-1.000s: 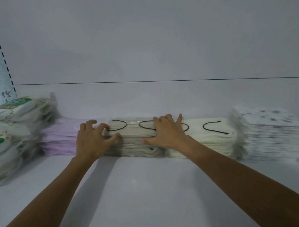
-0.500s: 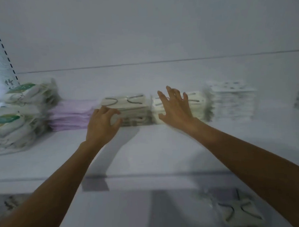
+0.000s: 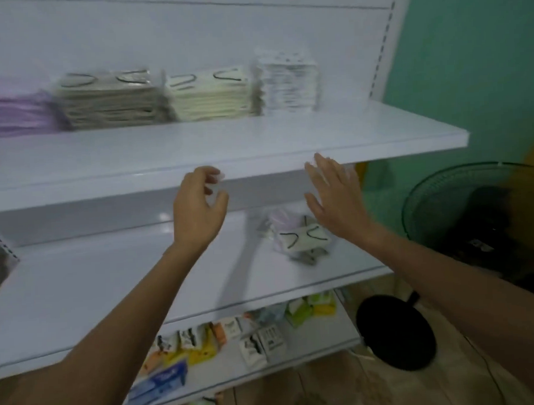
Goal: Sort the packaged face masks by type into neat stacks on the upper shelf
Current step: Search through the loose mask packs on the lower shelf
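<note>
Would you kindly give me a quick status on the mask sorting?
Left hand empty, right hand open. Mask stacks on upper shelf; loose masks below. Nothing in the way.

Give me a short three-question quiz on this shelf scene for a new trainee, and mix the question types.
1. True or false: the white patterned stack of packaged masks stands at the right end of the row on the upper white shelf.
2. Where does the small loose pile of packaged masks lie? A: upper shelf. B: middle white shelf. C: floor.
3. How many mask stacks show on the upper shelf?

Key: 1 true. 2 B. 3 four: lilac stack, grey-beige stack with black ear loops, cream stack with black ear loops, and the white patterned one.
</note>
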{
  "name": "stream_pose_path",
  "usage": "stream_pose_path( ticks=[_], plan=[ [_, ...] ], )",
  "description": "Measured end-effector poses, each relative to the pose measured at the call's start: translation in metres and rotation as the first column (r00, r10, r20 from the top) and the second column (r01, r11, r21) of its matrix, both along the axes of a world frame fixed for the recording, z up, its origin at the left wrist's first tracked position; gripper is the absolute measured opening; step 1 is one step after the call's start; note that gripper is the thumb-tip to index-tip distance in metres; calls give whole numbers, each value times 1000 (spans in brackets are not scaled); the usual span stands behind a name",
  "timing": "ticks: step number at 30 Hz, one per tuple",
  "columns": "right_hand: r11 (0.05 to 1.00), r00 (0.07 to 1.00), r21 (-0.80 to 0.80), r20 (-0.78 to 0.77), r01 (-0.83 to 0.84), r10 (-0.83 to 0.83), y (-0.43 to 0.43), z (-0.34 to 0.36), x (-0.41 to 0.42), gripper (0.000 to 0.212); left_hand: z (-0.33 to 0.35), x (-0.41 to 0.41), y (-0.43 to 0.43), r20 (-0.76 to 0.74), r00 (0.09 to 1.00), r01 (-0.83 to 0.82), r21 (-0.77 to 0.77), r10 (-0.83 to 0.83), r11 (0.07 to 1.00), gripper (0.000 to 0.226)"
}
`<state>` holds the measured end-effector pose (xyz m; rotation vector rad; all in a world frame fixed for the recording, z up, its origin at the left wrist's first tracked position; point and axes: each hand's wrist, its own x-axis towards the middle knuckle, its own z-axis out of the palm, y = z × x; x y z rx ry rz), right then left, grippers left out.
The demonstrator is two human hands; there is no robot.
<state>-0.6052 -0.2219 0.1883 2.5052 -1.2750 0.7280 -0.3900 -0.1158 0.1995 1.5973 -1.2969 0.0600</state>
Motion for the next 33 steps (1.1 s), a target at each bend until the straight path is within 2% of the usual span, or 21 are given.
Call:
stream_pose_path(
  ticks=[2,9,13,17,20,24,27,29,31,33],
  plan=[
    [999,998,-3,-57,34,-34,-2,-28,-31,52,-25,-11,-7,-14,1000,24,99,-23,995,31],
    [928,979,327,-147,179,-137,-50,-126,-73,55,-119,-37,-58,-65,998,31,396,-5,918,27],
    [809,974,557,-208,190,-86,-108,-180,-71,56,-177,-53,-105,-229,967,24,531,116,847,25],
    [614,992,781,-125,114,-25,-174,-227,-70,58,-228,-61,-158,-353,896,18,634,269,773,23],
    [607,993,789,-120,98,-4,-215,-252,-62,58,-255,-65,-187,-431,829,17,657,357,753,25],
    [699,971,698,-238,155,22,-244,-272,-38,53,-281,-68,-205,-566,698,61,657,439,751,36],
    [738,968,672,-219,60,122,-234,-282,-21,48,-289,-68,-206,-658,590,96,633,468,768,38],
    [733,957,677,-158,-73,241,-221,-288,-11,48,-290,-68,-203,-640,598,95,653,482,751,44],
    [689,923,689,-76,-225,377,-207,-291,-3,49,-286,-64,-197,-546,668,55,714,506,698,57],
    [629,907,702,55,-333,418,-196,-290,2,49,-278,-61,-187,-501,682,-8,724,533,690,67]
  ],
)
